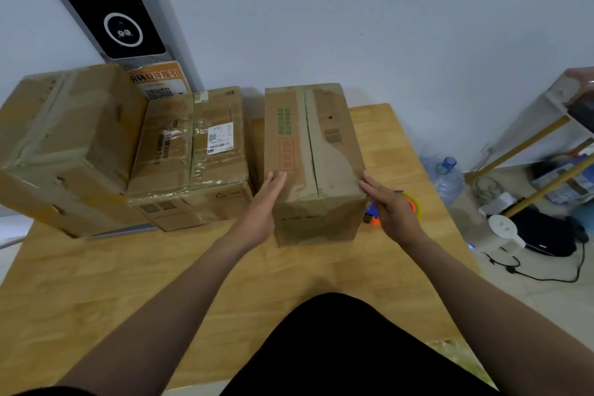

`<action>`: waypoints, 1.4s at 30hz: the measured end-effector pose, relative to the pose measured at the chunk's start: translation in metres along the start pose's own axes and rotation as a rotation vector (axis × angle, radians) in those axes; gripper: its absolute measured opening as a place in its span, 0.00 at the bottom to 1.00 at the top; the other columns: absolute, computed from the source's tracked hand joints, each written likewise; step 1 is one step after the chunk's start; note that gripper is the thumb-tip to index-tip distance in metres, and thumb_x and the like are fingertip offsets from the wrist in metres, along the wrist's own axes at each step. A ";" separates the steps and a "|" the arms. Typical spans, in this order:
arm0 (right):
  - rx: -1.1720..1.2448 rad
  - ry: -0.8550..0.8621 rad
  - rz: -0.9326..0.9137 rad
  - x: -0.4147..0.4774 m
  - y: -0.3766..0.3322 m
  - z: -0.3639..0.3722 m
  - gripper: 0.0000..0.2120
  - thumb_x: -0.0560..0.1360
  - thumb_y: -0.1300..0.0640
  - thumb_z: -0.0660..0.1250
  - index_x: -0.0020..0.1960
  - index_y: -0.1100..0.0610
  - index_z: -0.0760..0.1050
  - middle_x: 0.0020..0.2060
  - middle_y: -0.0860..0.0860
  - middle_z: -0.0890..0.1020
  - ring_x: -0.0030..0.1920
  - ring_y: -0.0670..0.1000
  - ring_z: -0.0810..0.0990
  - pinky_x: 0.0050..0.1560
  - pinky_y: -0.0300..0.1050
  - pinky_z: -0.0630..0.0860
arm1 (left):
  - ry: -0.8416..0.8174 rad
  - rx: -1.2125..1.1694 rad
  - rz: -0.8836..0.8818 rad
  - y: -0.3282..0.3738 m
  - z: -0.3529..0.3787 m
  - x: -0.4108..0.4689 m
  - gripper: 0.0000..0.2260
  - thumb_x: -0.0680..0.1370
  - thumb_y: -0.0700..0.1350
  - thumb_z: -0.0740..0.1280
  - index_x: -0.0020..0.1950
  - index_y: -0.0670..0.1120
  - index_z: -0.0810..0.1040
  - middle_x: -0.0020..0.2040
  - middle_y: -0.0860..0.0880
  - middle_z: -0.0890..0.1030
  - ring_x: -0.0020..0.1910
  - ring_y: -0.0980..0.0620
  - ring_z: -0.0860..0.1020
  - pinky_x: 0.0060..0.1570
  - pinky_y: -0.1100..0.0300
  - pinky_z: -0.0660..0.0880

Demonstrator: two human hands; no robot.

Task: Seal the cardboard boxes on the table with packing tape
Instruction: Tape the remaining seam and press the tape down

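the cardboard box (308, 145) stands towards the back of the table (128, 283), just right of two taped boxes (189, 151). the left hand (262, 202) and right hand (390, 202) flank its near end, fingers (276, 178) straight and together, touching its sides and curled round nothing. a tape dispenser (414, 204) lies partly hidden behind the right hand.

- Right box (313, 151): matt brown cardboard, scuffed, with worn tape remnants.
- Middle box (193, 151): cardboard under glossy clear tape, white paper label (220, 138).
- Table (128, 273): smooth light wood.
- Bottle (448, 178): clear plastic.
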State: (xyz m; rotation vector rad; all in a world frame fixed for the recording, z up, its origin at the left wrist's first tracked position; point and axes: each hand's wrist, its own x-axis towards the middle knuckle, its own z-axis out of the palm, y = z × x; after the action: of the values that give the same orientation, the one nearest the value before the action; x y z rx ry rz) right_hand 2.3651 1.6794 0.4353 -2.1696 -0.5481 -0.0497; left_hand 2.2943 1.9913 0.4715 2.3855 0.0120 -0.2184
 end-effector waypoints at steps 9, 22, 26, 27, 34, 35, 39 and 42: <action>-0.052 0.152 0.421 -0.005 -0.023 0.034 0.21 0.85 0.58 0.56 0.78 0.55 0.66 0.59 0.62 0.83 0.57 0.63 0.80 0.45 0.43 0.67 | 0.297 -0.082 -0.267 0.014 0.026 -0.005 0.36 0.83 0.31 0.56 0.84 0.47 0.39 0.84 0.48 0.56 0.77 0.46 0.65 0.70 0.52 0.72; -0.615 -0.120 0.289 0.026 -0.043 -0.018 0.10 0.78 0.55 0.67 0.41 0.58 0.80 0.39 0.58 0.83 0.47 0.63 0.80 0.44 0.53 0.73 | 0.274 0.262 -0.195 -0.007 -0.016 -0.009 0.14 0.85 0.45 0.64 0.41 0.44 0.81 0.32 0.48 0.77 0.33 0.46 0.76 0.31 0.56 0.64; -0.559 0.062 0.228 0.036 -0.053 -0.029 0.07 0.75 0.55 0.68 0.39 0.50 0.76 0.35 0.50 0.81 0.40 0.58 0.79 0.41 0.52 0.76 | 0.295 0.330 -0.207 0.004 -0.016 -0.005 0.20 0.86 0.40 0.59 0.78 0.46 0.68 0.75 0.43 0.72 0.71 0.42 0.73 0.62 0.50 0.75; -0.522 0.084 0.171 0.039 -0.057 -0.027 0.06 0.76 0.55 0.68 0.40 0.49 0.76 0.36 0.48 0.81 0.40 0.57 0.79 0.40 0.51 0.76 | 0.303 0.343 -0.199 0.009 -0.014 -0.004 0.24 0.86 0.41 0.58 0.82 0.48 0.60 0.82 0.46 0.61 0.79 0.42 0.62 0.73 0.46 0.67; -0.537 -0.428 -0.130 0.052 -0.086 0.036 0.30 0.81 0.42 0.42 0.72 0.53 0.71 0.70 0.50 0.75 0.75 0.56 0.67 0.73 0.58 0.64 | 0.017 0.535 0.098 0.037 0.013 0.022 0.26 0.87 0.50 0.56 0.84 0.52 0.54 0.84 0.54 0.54 0.83 0.49 0.46 0.80 0.41 0.44; -0.580 -0.433 -0.098 0.052 -0.086 0.042 0.32 0.81 0.41 0.39 0.76 0.51 0.68 0.74 0.47 0.72 0.77 0.54 0.63 0.75 0.57 0.60 | 0.011 0.541 0.074 0.036 0.016 0.024 0.26 0.87 0.50 0.55 0.84 0.52 0.53 0.84 0.55 0.54 0.83 0.50 0.46 0.80 0.43 0.43; -0.635 -0.418 -0.036 0.058 -0.086 0.044 0.24 0.85 0.44 0.45 0.79 0.46 0.62 0.78 0.41 0.64 0.80 0.48 0.55 0.77 0.55 0.53 | 0.035 0.558 0.043 0.031 0.017 0.028 0.25 0.87 0.54 0.53 0.84 0.54 0.53 0.83 0.58 0.54 0.83 0.51 0.47 0.81 0.45 0.43; -0.664 -0.476 -0.015 0.057 -0.084 0.043 0.27 0.85 0.41 0.42 0.81 0.47 0.55 0.81 0.42 0.56 0.81 0.48 0.49 0.79 0.58 0.48 | 0.011 0.576 0.041 0.028 0.016 0.030 0.26 0.87 0.57 0.50 0.84 0.53 0.50 0.84 0.56 0.51 0.83 0.51 0.44 0.80 0.45 0.41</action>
State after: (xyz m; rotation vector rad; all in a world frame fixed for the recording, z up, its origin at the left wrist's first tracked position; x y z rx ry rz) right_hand 2.3761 1.7773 0.4843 -2.8450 -0.9137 0.3283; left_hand 2.3238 1.9580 0.4739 2.9570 -0.1088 -0.2100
